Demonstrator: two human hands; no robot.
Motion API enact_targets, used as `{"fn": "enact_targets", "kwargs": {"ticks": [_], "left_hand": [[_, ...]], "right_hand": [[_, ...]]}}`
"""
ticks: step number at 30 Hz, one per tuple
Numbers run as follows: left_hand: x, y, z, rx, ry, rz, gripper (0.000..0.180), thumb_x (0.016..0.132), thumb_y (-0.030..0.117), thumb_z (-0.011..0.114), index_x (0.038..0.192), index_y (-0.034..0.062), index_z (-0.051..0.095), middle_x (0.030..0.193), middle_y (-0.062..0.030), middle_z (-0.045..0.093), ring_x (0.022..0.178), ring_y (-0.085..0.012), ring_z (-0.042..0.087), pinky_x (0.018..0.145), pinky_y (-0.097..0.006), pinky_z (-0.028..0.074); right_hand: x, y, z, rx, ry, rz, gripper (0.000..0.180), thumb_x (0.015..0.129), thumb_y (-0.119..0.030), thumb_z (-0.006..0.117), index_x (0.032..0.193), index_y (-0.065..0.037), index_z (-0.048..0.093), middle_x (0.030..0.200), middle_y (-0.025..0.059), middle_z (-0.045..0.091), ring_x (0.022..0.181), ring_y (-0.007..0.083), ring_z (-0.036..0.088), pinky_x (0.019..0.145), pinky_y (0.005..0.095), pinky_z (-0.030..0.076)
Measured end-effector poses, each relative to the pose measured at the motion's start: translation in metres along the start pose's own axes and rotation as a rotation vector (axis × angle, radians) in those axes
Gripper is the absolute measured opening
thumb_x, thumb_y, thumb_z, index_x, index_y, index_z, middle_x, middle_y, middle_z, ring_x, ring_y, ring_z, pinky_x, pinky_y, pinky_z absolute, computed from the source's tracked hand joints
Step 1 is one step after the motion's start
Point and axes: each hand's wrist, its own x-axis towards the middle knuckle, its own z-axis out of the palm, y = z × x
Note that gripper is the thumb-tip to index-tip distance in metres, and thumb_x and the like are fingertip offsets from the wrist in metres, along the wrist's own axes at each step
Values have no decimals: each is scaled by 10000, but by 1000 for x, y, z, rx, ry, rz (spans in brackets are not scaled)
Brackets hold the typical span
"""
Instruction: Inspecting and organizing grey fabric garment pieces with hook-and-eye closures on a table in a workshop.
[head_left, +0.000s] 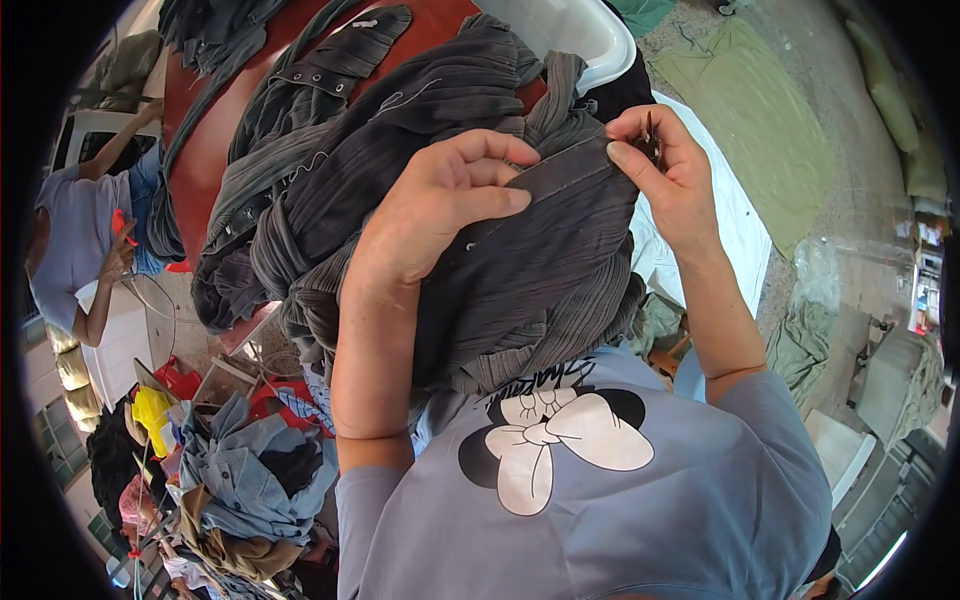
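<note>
Right fingertips: thumb and forefinger of the right hand (672, 175) pinch a corner of the dark garment; small dark snips (651, 140) sit tucked in the same hand.
Left fingertips: thumb and forefinger of the left hand (440, 190) stand apart beside the garment's flat band (570, 172), gripping nothing that shows; whether they touch it, I cannot tell.
Dark garment (545, 255): at the centre, running up toward 1 o'clock, draped over the person's front.
Handling: probably soft, limp and fairly light, unlikely to slip or break; the ribbed part likely stretches.
Where to hold: the flat band looks firmer, so its two ends seem the best grip.
Writing: no label shows on the garment; the grey-blue shirt (690, 500) at 5 o'clock carries black lettering above a bow print.
Heap: dark clothes (320, 190) with loose pale threads at 10 o'clock, on a red tabletop (205, 120).
Tub: white tub (610, 60), 1 o'clock.
Farther out: co-worker (90, 230) with a red-handled tool (121, 228), 9 o'clock; blue clothes pile (250, 470), 8 o'clock; green cloth (760, 130), 2 o'clock.
</note>
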Motion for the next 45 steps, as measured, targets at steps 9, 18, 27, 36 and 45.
{"fn": "enact_targets", "kwargs": {"ticks": [9, 18, 27, 36, 45], "left_hand": [[-10, -6, -5, -85, 61, 1, 456, 763, -22, 701, 1207, -42, 599, 965, -62, 696, 879, -107, 648, 841, -221, 489], [-10, -9, -9, -149, 77, -2, 575, 801, -60, 717, 1339, -75, 515, 924, -52, 700, 850, -98, 657, 827, -207, 482], [-7, -10, -7, -144, 66, -12, 648, 813, -58, 725, 1406, -71, 463, 909, -18, 683, 827, -82, 646, 798, -200, 481], [-5, -13, -9, -140, 62, 3, 648, 813, -55, 729, 1403, -70, 463, 908, -32, 692, 822, -86, 647, 795, -203, 484], [-6, -10, -10, -77, 73, 36, 466, 853, -35, 711, 1294, -41, 557, 958, -50, 708, 872, -85, 662, 813, -190, 497]], "right_hand": [[3, -10, 17, -724, -61, -412, 271, 881, -150, 708, 1099, -28, 604, 976, 100, 594, 821, 280, 622, 693, 348, 522], [-9, -17, 27, -601, -280, -464, 238, 873, -96, 723, 1063, -22, 599, 852, 108, 631, 662, 247, 632, 584, 317, 493], [-8, -14, 31, -666, -243, -505, 212, 839, -174, 757, 946, -69, 608, 810, 71, 616, 726, 276, 653, 604, 366, 502], [-8, -11, 27, -583, -290, -461, 149, 885, -136, 723, 942, -48, 617, 823, 65, 620, 740, 226, 658, 621, 332, 498], [2, -10, 28, -168, -425, 93, 202, 949, -141, 669, 1110, -20, 665, 819, -20, 621, 737, 49, 537, 688, 207, 436]]}}
